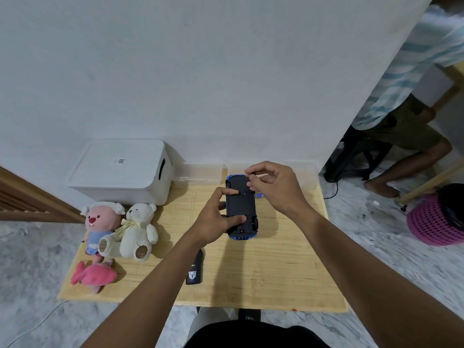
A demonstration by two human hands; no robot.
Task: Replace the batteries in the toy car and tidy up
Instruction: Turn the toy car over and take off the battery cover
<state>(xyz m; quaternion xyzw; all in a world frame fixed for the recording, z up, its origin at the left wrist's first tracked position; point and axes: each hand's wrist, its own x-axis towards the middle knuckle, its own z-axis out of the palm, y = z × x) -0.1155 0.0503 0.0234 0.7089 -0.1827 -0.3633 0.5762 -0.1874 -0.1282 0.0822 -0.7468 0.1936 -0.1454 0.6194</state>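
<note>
Head view. Left hand [216,218] clamps the toy car [241,205] from its left flank: thumb lies across the black underside toward the near end, and the forefinger hooks over it further up. The car lies belly-up, blue body edge showing at both ends, at mid-table [276,272] toward the far edge.

Right hand [275,187] hovers over the car's far end with fingers curled, thumb and forefinger tips drawn together. Too small to tell if anything sits between them.

Small blue-purple item [259,196] lies just right of the car, half hidden under the right hand; cannot identify it. Black oblong object with a white logo [194,271] lies near the front edge, partly covered by the left forearm.

White lidded storage box [120,172] sits at the far left corner, shut, contents hidden. Clear plastic tub [200,173] stands beside it on the far edge, hard to make out against the wall.

Pink beaver plush [100,226], white teddy bear [137,231] and pink fish plush [93,275] sit along the left edge.
</note>
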